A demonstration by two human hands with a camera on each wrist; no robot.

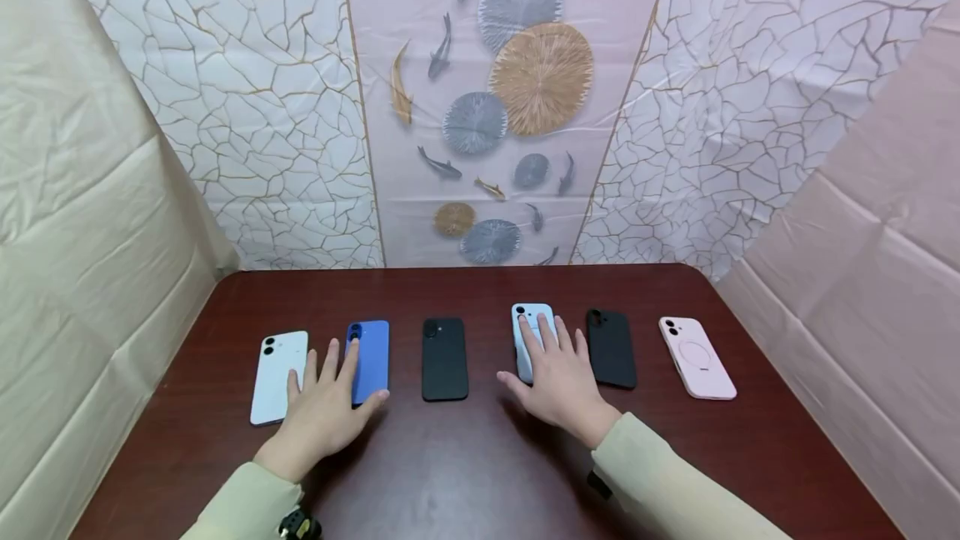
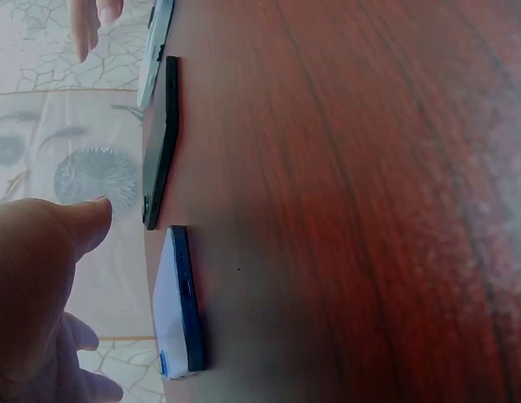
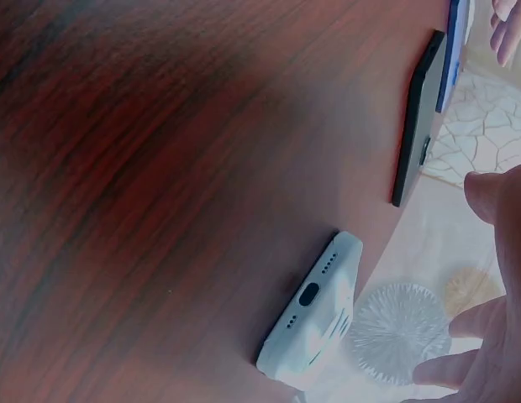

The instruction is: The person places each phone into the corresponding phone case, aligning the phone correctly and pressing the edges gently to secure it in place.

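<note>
My left hand (image 1: 322,407), fingers spread and palm down, is over the table beside the blue phone (image 1: 375,365). Its fingers overlap the blue phone's left side and the edge of a white phone (image 1: 277,382). In the left wrist view a gap shows between that hand (image 2: 29,285) and the blue phone (image 2: 178,311). Spread likewise, my right hand (image 1: 558,382) hovers over the light-blue phone case (image 1: 523,357), hiding part of it. Seen from the right wrist, the case (image 3: 315,315) lies flat, its port cutout facing me. Neither hand holds anything.
Between the hands lies a black phone (image 1: 445,365). Right of the right hand are a black phone case (image 1: 613,352) and a pink phone case (image 1: 693,357) with a ring on its back. The dark red table (image 1: 465,473) ends at a patterned cloth backdrop (image 1: 480,215).
</note>
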